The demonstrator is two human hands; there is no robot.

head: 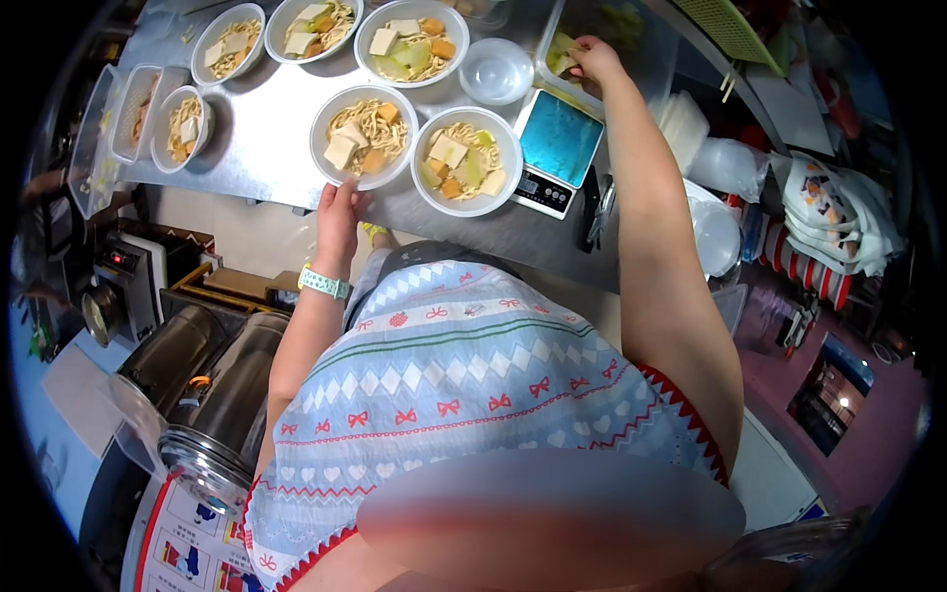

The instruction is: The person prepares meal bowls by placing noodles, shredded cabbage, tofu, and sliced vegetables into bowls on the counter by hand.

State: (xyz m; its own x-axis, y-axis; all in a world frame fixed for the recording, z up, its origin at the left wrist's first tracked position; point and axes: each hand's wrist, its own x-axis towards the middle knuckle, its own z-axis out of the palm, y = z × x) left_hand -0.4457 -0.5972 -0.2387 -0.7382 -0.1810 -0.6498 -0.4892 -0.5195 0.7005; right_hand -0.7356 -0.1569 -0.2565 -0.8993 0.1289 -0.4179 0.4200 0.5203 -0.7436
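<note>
My left hand [339, 214] pinches the near rim of a translucent plastic bowl [318, 148] holding noodles, tofu slabs and orange-brown cubes. No green pieces show in that bowl. At the upper right, my right hand [598, 62] reaches into a clear plastic tub [546, 46] and grips pale green vegetable slices [560, 53]. Between my hands stands another bowl [420, 177] of noodles, tofu and green slices, close against a digital kitchen scale [549, 194] with a blue top. Behind it is a bare plastic bowl [496, 71].
Several more filled bowls [412, 43] line the back of the steel table [255, 140]. Plastic baskets [137, 111] sit at its left end. Black-handled tongs or scissors [592, 211] lie right of the scale. Stacked plastic bowls [714, 233] and bags [836, 207] fill the right side; steel drums [229, 377] stand lower left.
</note>
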